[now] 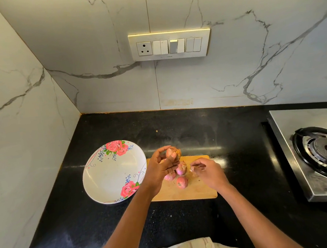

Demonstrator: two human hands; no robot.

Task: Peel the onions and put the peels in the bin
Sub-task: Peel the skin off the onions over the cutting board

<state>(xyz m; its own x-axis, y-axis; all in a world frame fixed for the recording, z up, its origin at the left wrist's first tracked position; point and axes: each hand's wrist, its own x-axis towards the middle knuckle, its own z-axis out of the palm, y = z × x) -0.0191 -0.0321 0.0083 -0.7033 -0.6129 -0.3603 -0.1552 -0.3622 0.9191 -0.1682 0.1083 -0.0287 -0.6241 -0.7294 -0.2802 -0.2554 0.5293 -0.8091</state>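
My left hand (160,169) grips an onion (173,153), its axis apparently upright. My right hand (207,172) pinches a peel scrap (193,170). Three onions (182,182) lie beneath on the cutting board (201,192), plate (104,181) alongside.

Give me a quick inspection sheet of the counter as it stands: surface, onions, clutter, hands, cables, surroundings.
Surface: black stone countertop, with a wooden cutting board lying on it.
Job's things: one onion held up in the left hand; three more onions on the board. No bin in view.
Clutter: floral plate left of the board, nothing in it; a small crumb near the back wall.
Hands: left hand grips the raised onion; right hand pinches a bit of peel above the board.
Cables: nothing seen.
Surroundings: marble-look wall, switch panel with socket, gas stove at right.
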